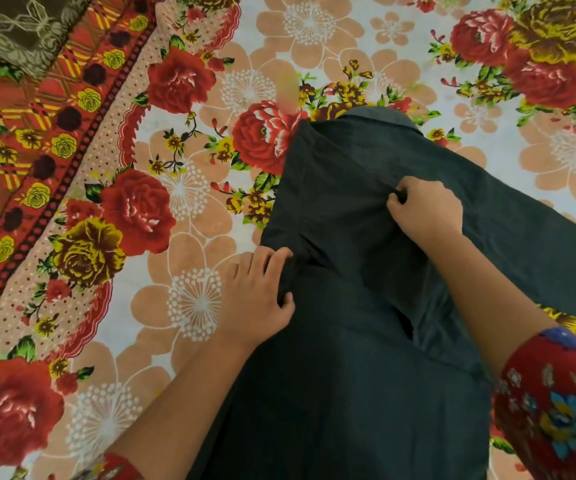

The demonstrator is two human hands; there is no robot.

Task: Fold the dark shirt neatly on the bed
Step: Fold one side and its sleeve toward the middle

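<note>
The dark shirt (348, 323) lies spread lengthwise on the flowered bed sheet (193, 220), its collar at the far end and one sleeve stretching out to the right. My left hand (258, 296) grips the shirt's left edge, fingers curled over a fold of cloth. My right hand (425, 209) pinches a bunch of fabric near the middle of the shirt's upper part. The left side of the shirt is turned inward over the body, with a crease running down it.
A brown patterned cloth (16, 26) lies at the top left corner. The sheet's red patterned border (37, 161) runs diagonally along the left. My red flowered sleeves (556, 410) show at the lower right and bottom left.
</note>
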